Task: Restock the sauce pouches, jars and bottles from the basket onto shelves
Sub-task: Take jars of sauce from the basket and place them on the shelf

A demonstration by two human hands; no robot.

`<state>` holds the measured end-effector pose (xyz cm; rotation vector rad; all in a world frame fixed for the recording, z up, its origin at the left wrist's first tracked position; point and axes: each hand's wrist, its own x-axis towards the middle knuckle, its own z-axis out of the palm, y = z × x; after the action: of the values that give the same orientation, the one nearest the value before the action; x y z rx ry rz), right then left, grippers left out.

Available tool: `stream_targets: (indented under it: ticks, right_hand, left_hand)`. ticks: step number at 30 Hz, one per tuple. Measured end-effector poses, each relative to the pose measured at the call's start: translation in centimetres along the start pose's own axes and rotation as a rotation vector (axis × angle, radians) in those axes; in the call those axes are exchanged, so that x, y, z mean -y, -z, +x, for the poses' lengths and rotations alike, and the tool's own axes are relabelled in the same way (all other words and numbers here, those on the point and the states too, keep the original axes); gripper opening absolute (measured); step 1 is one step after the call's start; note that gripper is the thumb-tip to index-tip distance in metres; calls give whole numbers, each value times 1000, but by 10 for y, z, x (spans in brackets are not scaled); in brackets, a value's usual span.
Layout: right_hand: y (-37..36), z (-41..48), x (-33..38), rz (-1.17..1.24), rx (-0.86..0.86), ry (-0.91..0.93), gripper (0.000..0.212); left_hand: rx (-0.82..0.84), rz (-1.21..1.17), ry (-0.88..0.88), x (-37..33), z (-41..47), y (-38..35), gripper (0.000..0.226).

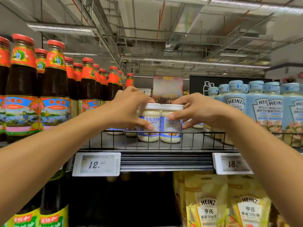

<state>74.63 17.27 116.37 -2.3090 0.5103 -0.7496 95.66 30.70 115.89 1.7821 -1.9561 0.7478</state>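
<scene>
both hands up at the top shelf (164, 159), one jar each. left hand (131, 110) grips the left jar (150, 126): fingers curled over the white lid, thumb on the label front. right hand (196, 112) grips the right jar (171, 128) the same way, fingers on the lid, thumb on the jar's shoulder. lid-and-front hold makes sense to me: it keeps each jar upright and lets the labels be turned out.

jars are upright, side by side and touching, just behind the wire rail (193, 132), labels facing the aisle. bases look down on the deck, but i can't confirm full contact through the rail. they sit in the gap between the dark sauce bottles (55, 89) on the left and the blue heinz bottles (255, 108) on the right, above and a bit right of the 12.50 price tag (96, 164). more of the same jars (115, 131) stand further back, so i read this as front-facing the row.

my call: placing step nearly done, release comes next. risk is a lid-only grip tipping a jar on let-go. basket not in view. yellow pouches (208, 207) fill the shelf below.
</scene>
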Motion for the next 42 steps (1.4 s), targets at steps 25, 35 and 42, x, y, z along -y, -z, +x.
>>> stream_targets:
  ticks: [25, 35, 42]
  right_hand:
    - [4, 38, -6, -339, -75, -95, 63]
    - [2, 32, -11, -515, -58, -9, 57]
    - [1, 33, -12, -550, -70, 14, 62]
  left_hand:
    - [253, 88, -143, 30, 56, -21, 93]
    - [436, 112, -117, 34, 54, -6, 116]
    - [356, 118, -133, 32, 54, -10, 110]
